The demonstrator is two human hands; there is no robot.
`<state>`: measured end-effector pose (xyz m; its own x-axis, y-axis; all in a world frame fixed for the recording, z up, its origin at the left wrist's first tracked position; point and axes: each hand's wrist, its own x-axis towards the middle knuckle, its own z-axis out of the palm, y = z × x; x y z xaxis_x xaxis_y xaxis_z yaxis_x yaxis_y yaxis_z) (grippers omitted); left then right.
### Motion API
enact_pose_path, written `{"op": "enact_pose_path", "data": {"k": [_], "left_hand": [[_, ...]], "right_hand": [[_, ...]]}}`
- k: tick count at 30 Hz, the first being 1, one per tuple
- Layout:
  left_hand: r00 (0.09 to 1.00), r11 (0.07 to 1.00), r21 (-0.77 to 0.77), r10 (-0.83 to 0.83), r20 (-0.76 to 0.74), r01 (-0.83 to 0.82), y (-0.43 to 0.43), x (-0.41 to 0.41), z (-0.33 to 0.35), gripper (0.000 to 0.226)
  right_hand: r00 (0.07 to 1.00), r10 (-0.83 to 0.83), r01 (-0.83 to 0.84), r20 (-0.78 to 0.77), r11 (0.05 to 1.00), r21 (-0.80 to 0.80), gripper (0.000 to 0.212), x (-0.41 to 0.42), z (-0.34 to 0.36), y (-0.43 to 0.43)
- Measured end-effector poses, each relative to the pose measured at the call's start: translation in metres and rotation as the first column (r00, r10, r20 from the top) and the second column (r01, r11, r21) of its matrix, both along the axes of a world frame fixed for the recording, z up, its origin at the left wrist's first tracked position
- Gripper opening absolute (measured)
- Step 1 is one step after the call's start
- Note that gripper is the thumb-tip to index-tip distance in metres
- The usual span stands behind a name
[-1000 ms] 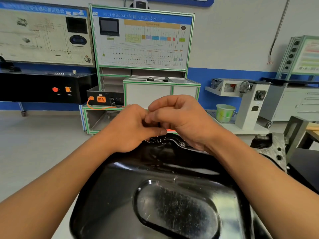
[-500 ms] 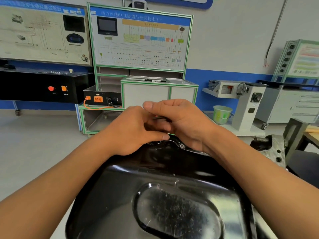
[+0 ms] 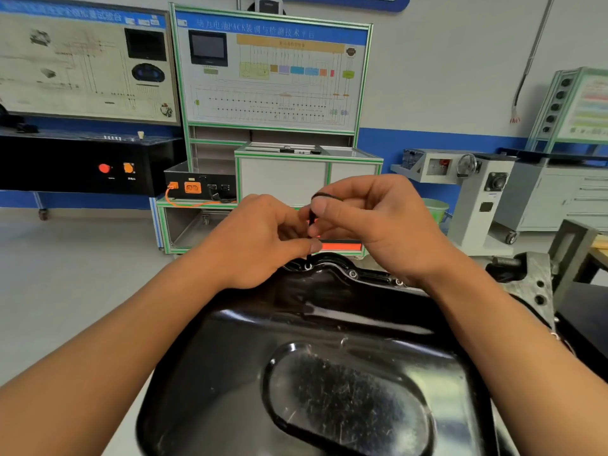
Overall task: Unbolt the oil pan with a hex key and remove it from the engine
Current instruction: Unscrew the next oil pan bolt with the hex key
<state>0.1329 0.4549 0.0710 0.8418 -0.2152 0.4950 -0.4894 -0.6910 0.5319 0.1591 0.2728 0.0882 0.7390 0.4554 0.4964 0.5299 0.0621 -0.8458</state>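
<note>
Black-lacquered steel oil pan [image 3: 329, 324], mounted sump-up and filling the near field. Its far flange carries the hex-socket bolts. The hex key [image 3: 310, 216] stands upright with its tip seated in the bolt [image 3: 308, 266] at the middle of that far edge, a posture that keeps the tip square in the socket. Right hand [image 3: 378, 225]: thumb and forefinger pinch the key at its upper bend, wrist raised, placed to spin the tool. Left hand [image 3: 256, 241]: thumb and curled fingers pinch the lower shaft just above the flange, apparently steadying it against slipping. Both forearms reach across the pan. A neighbouring bolt [image 3: 352, 274], further right along the same flange, appears not yet withdrawn.
</note>
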Motion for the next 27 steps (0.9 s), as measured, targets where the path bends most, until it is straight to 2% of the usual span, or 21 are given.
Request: {"op": "enact_pose_path", "data": {"k": [3,5,8,10,12,15,20,24,27], "left_hand": [[0.999,0.999,-0.016,-0.033,0.0,0.033,0.002,-0.001,0.0,0.004],[0.998,0.997,-0.052,-0.058,-0.017,0.058,0.0,-0.002,0.0,0.015],[0.999,0.998,-0.048,-0.039,-0.014,0.039,0.001,0.0,-0.002,0.027],[1.0,0.999,-0.023,-0.026,-0.002,0.026,0.002,0.002,-0.003,0.028],[0.999,0.999,-0.014,-0.038,0.008,0.038,0.001,0.001,-0.003,0.019],[0.997,0.997,-0.002,-0.071,0.027,0.071,-0.001,-0.001,-0.001,0.017],[0.996,0.996,0.081,-0.047,0.077,0.041,-0.002,-0.004,0.001,0.038],[0.998,0.995,0.097,-0.033,0.059,0.027,-0.001,0.0,-0.001,0.021],[0.999,0.996,0.088,-0.035,0.034,0.032,0.001,0.001,-0.001,0.016]], "right_hand": [[0.999,0.026,-0.026,-0.029,1.0,-0.001,0.022,0.001,0.0,0.007],[0.994,0.009,-0.008,-0.105,1.0,0.008,0.032,0.003,0.001,0.014],[0.981,-0.006,-0.01,-0.193,0.997,-0.081,0.049,0.0,0.006,0.026],[0.961,0.009,-0.047,-0.275,0.99,-0.133,0.045,-0.004,0.008,0.029],[0.95,0.012,-0.065,-0.313,0.985,-0.159,0.037,-0.006,0.008,0.029],[0.957,0.042,-0.082,-0.286,0.988,-0.129,0.035,-0.005,0.006,0.028],[0.978,0.061,-0.082,-0.2,0.992,-0.097,0.028,-0.007,0.005,0.022],[1.0,-0.013,0.011,-0.022,0.994,-0.107,0.013,-0.005,0.004,0.013],[0.99,-0.083,0.088,0.111,0.995,-0.039,0.016,-0.003,-0.003,0.006]]}}
